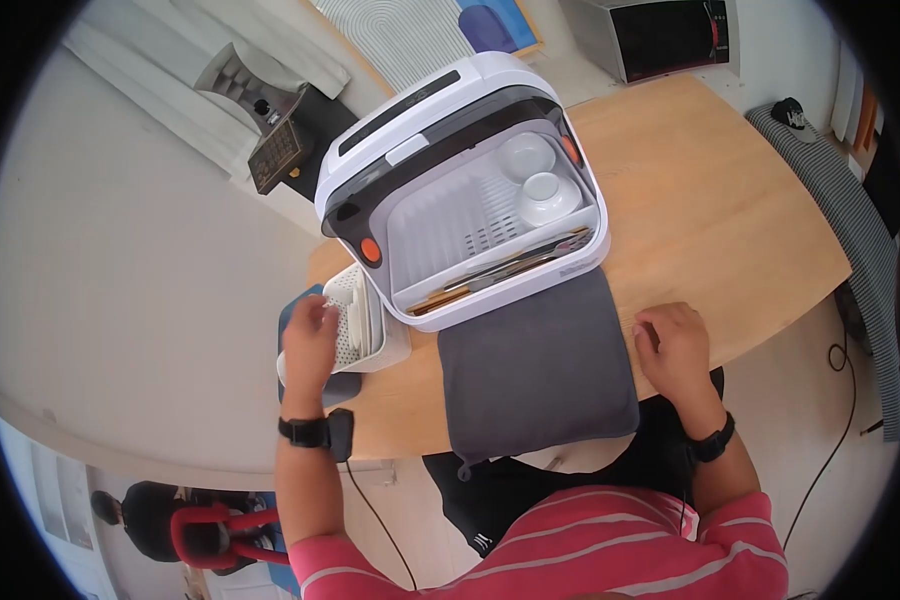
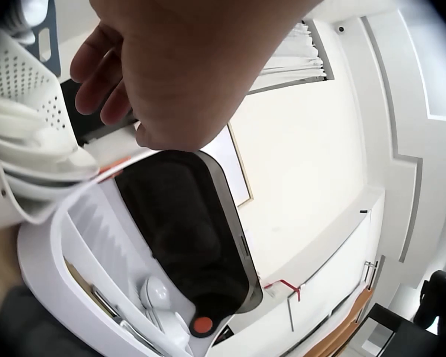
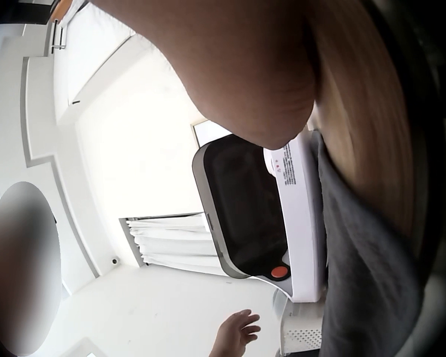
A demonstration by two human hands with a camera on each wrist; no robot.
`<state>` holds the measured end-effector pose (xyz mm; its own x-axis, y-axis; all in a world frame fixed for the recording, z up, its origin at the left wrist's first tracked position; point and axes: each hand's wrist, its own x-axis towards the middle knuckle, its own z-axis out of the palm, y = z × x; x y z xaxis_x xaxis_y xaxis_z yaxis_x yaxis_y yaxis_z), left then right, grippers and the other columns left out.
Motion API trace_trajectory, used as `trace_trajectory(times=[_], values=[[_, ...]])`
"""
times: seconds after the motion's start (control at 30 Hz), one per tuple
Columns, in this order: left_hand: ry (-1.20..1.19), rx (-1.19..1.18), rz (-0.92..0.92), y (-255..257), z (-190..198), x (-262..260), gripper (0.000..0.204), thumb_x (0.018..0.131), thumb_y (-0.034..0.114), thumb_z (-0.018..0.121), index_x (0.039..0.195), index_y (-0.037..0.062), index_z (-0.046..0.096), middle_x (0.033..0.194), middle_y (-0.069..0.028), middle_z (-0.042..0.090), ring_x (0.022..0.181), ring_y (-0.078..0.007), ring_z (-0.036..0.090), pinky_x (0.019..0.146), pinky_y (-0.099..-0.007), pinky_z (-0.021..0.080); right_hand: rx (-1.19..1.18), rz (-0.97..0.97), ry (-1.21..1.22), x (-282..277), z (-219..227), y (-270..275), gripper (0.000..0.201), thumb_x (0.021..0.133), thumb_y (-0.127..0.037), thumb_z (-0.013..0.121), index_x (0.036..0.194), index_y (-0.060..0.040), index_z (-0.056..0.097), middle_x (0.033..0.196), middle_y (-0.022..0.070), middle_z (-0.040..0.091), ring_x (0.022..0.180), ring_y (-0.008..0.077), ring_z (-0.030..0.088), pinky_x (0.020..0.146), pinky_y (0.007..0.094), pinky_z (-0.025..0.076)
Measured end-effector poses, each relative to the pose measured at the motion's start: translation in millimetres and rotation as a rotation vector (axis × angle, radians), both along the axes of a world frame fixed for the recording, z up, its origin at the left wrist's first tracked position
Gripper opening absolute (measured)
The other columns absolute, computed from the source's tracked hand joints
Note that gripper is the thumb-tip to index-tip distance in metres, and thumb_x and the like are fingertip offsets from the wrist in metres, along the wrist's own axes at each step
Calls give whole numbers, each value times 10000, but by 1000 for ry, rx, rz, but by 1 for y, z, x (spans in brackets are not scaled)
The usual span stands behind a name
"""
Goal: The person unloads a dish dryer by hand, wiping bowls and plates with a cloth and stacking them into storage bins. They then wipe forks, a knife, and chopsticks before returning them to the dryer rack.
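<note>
My left hand (image 1: 312, 348) hovers at the left side of a white perforated basket (image 1: 394, 346), its fingers loosely bent and nothing between them. White plates (image 2: 41, 152) stand stacked on edge inside that basket. Beside the basket is a white dish box (image 1: 575, 268) with its dark see-through lid raised. Two white bowls (image 1: 548, 200) sit at the right of its ribbed rack, and chopsticks and other utensils (image 1: 500, 268) lie in the front compartment. My right hand (image 1: 674, 348) rests by the table's near edge, fingers loosely curled and holding nothing.
A grey cloth (image 1: 540, 375) lies in front of the dish box and hangs over the edge of the wooden table (image 1: 710, 190). Something blue-grey (image 1: 343, 388) is under the basket. A microwave (image 1: 660, 38) stands behind. Cables (image 1: 380, 520) hang near both arms.
</note>
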<state>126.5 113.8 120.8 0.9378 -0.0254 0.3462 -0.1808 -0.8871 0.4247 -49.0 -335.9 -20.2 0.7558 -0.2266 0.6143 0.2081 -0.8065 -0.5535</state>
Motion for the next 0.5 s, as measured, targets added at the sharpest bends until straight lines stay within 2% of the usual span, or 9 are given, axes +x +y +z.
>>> trace_trajectory(times=[0.03, 0.07, 0.1, 0.17, 0.2, 0.27, 0.47, 0.5], values=[[97, -116, -80, -33, -1, 5, 367, 947, 218, 677, 1232, -7, 626, 999, -108, 720, 744, -154, 689, 666, -297, 540, 2, -1, -2, 0, -1, 0, 117, 796, -58, 735, 898, -59, 679, 841, 94, 691, 838, 334, 647, 759, 447, 487], [150, -161, -157, -64, -1, 10, 408, 955, 235, 680, 1258, -26, 604, 1015, -118, 715, 754, -158, 692, 658, -285, 535, -2, 8, -8, 0, -2, -1, 113, 790, -58, 735, 887, -62, 677, 834, 96, 688, 835, 334, 646, 754, 448, 486], [229, -255, -202, -96, 1, 15, 443, 953, 270, 678, 1269, -33, 609, 1073, -166, 717, 860, -214, 727, 759, -323, 554, -7, 12, -14, 0, -3, -2, 110, 784, -57, 734, 876, -65, 674, 827, 97, 685, 832, 334, 646, 750, 449, 485], [277, -252, -305, -141, -6, 44, 512, 954, 277, 678, 1321, -61, 563, 1100, -170, 702, 844, -226, 721, 745, -324, 557, 9, 3, -29, -2, -4, -2, 107, 780, -57, 734, 867, -69, 673, 824, 99, 682, 829, 335, 645, 748, 449, 484], [276, -253, -326, -164, -9, 59, 512, 954, 277, 678, 1321, -61, 563, 1100, -170, 702, 844, -226, 721, 745, -324, 557, 23, 11, -42, -3, -4, -3, 103, 777, -56, 733, 859, -74, 672, 822, 101, 680, 825, 336, 644, 747, 449, 483], [507, -368, -302, -206, -15, 90, 555, 949, 260, 685, 1384, -42, 522, 1133, -144, 682, 894, -203, 706, 717, -321, 566, 28, -3, -29, -5, -3, -4, 97, 779, -58, 736, 851, -82, 676, 813, 101, 674, 818, 335, 641, 746, 448, 485], [685, -433, -254, -260, -53, 173, 593, 959, 294, 696, 1407, -29, 481, 1164, -133, 640, 912, -229, 694, 741, -356, 578, 39, 28, -20, -5, -5, -7, 82, 786, -78, 744, 844, -80, 687, 815, 96, 681, 804, 323, 643, 741, 443, 497], [666, -452, -262, -264, -59, 180, 552, 946, 286, 698, 1336, -69, 533, 1134, -144, 649, 858, -226, 707, 696, -344, 587, 42, 31, -13, -5, -3, -8, 70, 787, -81, 745, 830, -75, 690, 810, 94, 683, 804, 317, 644, 743, 438, 499]])
